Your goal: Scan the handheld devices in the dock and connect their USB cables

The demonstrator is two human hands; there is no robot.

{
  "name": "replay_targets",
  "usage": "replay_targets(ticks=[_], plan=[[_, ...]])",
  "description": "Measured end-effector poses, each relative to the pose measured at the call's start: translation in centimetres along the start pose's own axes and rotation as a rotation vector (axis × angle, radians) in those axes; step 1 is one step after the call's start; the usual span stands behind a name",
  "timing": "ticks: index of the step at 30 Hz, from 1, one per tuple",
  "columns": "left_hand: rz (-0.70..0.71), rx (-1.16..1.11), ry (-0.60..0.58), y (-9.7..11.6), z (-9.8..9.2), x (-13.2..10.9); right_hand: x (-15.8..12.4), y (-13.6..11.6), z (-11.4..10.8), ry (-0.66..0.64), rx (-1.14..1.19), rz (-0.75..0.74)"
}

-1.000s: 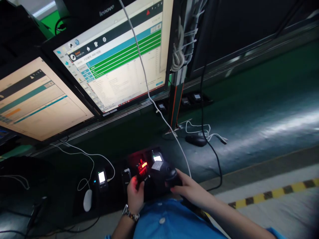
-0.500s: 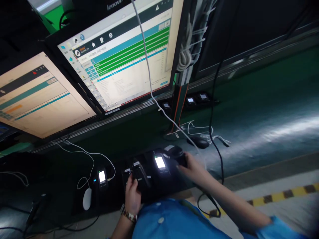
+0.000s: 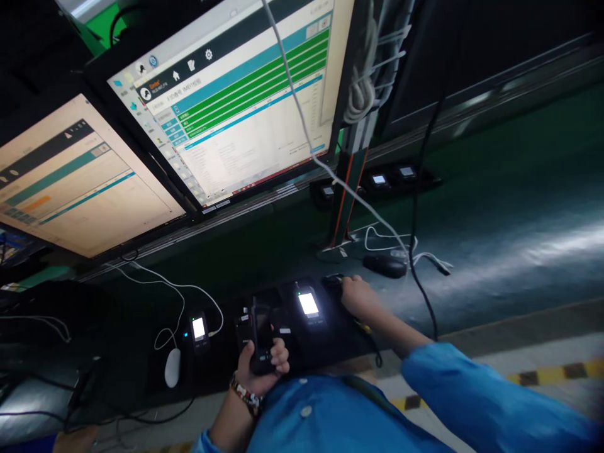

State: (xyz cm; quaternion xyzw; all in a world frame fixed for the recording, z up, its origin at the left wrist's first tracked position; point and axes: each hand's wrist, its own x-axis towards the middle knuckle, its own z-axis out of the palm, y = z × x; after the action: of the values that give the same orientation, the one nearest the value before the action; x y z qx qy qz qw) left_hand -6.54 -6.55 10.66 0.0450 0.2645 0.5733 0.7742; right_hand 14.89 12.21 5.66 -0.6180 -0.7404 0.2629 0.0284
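My left hand [image 3: 262, 368] grips a small black handset [image 3: 260, 335] with a dark screen, held upright just above the bench's near edge. My right hand [image 3: 359, 296] reaches forward over a black scanner [image 3: 334, 284] at the right end of a row of dark cradles; its fingers hide most of the scanner. Between the hands stands a handset with a lit white screen [image 3: 309, 304]. Another lit handset [image 3: 199, 328] stands further left with a white cable attached.
Two tilted monitors [image 3: 236, 94] [image 3: 70, 176] hang above the bench. A white mouse [image 3: 172, 367] lies at left, a black mouse [image 3: 384, 265] at right. White and black cables cross the green mat [image 3: 495, 207]. More small lit devices [image 3: 379, 180] sit behind a post.
The scanner's red light has gone out. My right hand carried the scanner away from the handset and forward to the right of the cradles. My left hand turned the handset upright.
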Motion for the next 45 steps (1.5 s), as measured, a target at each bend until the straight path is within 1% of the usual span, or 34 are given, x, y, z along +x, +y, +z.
replay_targets(ticks=[1, 3, 4, 5, 6, 8, 11, 15, 18, 22, 24, 26, 31, 34, 36, 39, 41, 43, 45], plan=[[-0.008, 0.010, 0.015, 0.1, 0.0, -0.1, -1.2, -0.8, -0.6, -0.006, 0.022, -0.071], [-0.025, 0.022, 0.078, 0.2, 0.1, -0.1, -4.3, -2.5, -1.5, -0.041, 0.121, -0.275], [-0.033, 0.028, 0.122, 0.3, 0.1, 0.0, -6.0, -3.4, -1.8, -0.067, 0.188, -0.398], [-0.038, 0.037, 0.165, 0.4, 0.1, 0.1, -7.7, -4.3, -2.0, -0.086, 0.304, -0.541], [-0.042, 0.043, 0.199, 0.4, 0.1, 0.2, -9.2, -5.1, -2.1, -0.108, 0.395, -0.632], [-0.054, 0.050, 0.236, 0.4, 0.0, 0.5, -11.6, -6.4, -2.2, -0.126, 0.501, -0.718], [-0.043, 0.095, 0.266, 0.0, 0.1, 0.8, -13.0, -7.5, -2.4, -0.108, 0.521, -0.700], [-0.018, 0.167, 0.299, -0.4, 0.2, 0.8, -13.0, -8.0, -2.8, -0.098, 0.446, -0.678], [-0.057, 0.185, 0.267, -0.4, 0.2, 0.7, -12.9, -8.1, -3.0, -0.080, 0.355, -0.672], [-0.070, 0.213, 0.206, -0.3, 0.5, 0.7, -12.9, -8.1, -3.2, -0.059, 0.301, -0.766], [-0.039, 0.207, 0.210, -0.4, 0.7, 0.8, -12.9, -8.2, -3.2, -0.038, 0.273, -0.811], [-0.023, 0.190, 0.227, -0.5, 0.9, 0.9, -13.0, -8.3, -3.4, -0.032, 0.267, -0.819], [-0.045, 0.157, 0.249, -0.6, 0.9, 0.9, -12.6, -8.4, -3.8, -0.109, 0.366, -0.724], [-0.040, 0.181, 0.234, -0.5, 0.4, 0.7, -12.2, -8.5, -3.8, -0.178, 0.399, -0.751], [-0.041, 0.170, 0.228, -0.5, 0.0, 0.6, -12.1, -8.6, -3.8, -0.194, 0.381, -0.773], [-0.040, 0.170, 0.203, -0.6, -0.6, 0.6, -12.1, -8.8, -3.5, -0.171, 0.351, -0.773], [-0.036, 0.173, 0.191, -0.8, -0.8, 0.5, -12.3, -8.8, -3.3, -0.206, 0.349, -0.776], [-0.027, 0.169, 0.209, -1.1, -1.0, 0.4, -12.4, -8.8, -3.0, -0.238, 0.330, -0.752], [-0.028, 0.181, 0.232, -1.4, -1.0, 0.2, -12.6, -8.7, -2.7, -0.234, 0.293, -0.709]])
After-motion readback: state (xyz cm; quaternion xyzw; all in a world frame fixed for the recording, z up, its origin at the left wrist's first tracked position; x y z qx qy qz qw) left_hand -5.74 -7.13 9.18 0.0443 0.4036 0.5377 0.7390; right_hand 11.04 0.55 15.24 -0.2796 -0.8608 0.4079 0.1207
